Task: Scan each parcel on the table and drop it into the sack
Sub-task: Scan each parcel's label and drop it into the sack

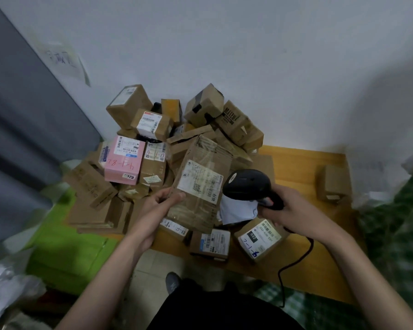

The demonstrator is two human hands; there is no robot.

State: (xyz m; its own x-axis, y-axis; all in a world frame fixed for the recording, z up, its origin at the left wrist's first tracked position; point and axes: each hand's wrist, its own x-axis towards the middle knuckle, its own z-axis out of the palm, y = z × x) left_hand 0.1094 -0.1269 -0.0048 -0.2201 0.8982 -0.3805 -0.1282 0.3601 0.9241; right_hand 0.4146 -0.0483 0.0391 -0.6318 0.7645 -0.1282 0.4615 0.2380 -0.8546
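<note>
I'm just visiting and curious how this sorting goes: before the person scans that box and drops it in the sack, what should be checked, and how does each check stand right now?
1. Box held firmly: ok. The left hand grips the taped cardboard box at its lower left edge.
2. Scanner in hand: ok. The right hand holds the black scanner by its handle.
3. Label facing up: ok. The white label shows on the box's top face.
4. Scanner aimed at the label: cannot tell; its head sits beside the label's right edge.
5. Scan registered: cannot tell.
6. Sack open and within reach: cannot tell.
</note>
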